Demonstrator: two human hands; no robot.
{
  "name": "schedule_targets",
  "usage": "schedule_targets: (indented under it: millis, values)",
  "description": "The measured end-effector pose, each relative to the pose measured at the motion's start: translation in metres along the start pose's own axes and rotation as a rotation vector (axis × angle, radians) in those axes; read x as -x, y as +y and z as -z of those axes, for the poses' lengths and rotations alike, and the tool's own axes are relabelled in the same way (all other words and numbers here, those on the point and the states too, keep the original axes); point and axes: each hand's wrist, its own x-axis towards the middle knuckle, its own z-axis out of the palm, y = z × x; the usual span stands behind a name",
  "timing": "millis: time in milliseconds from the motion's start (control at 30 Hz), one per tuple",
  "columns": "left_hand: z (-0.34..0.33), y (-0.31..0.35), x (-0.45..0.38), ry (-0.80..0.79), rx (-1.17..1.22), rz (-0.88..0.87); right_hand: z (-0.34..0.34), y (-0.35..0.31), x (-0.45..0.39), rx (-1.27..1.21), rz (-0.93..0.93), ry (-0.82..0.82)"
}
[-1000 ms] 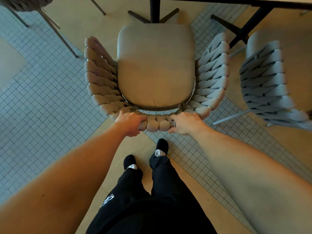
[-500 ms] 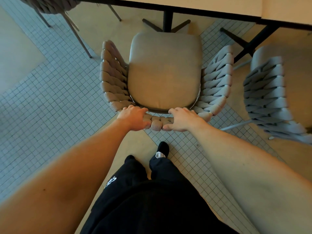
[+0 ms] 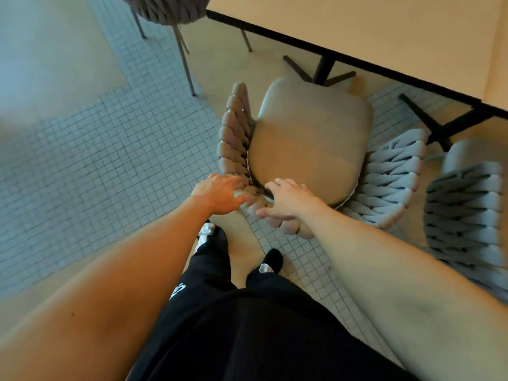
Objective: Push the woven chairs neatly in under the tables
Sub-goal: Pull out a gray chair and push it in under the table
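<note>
The grey woven-rope chair with a smooth beige seat cushion (image 3: 310, 144) stands on the floor at the near edge of the beige flat-topped counter with a black rim (image 3: 384, 37), its front reaching the counter's black pedestal base (image 3: 321, 70). The backrest is made of thick, rounded plaited cords. The left hand (image 3: 220, 196) rests on the backrest top with its fingers (image 3: 239, 185) loosely spread; the right hand (image 3: 288, 202) lies beside it, fingers extended and released, gripping nothing. Half a second earlier both hands clasped the backrest, and the chair stood square to the counter; it now sits angled. A second grey woven chair (image 3: 464, 215) stands just beside on the right. A third dark woven chair (image 3: 165, 9) stands at the far left corner. The floor combines small square grey tiles (image 3: 110, 160) and smooth beige panels.
</note>
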Motion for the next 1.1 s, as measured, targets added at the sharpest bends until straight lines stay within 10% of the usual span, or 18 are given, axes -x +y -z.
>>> schedule_targets:
  millis: [1100]
  values:
    - [0.169,-0.371,-0.047,0.071,0.150,0.286,0.186,-0.297,-0.258,0.109,0.091,0.029]
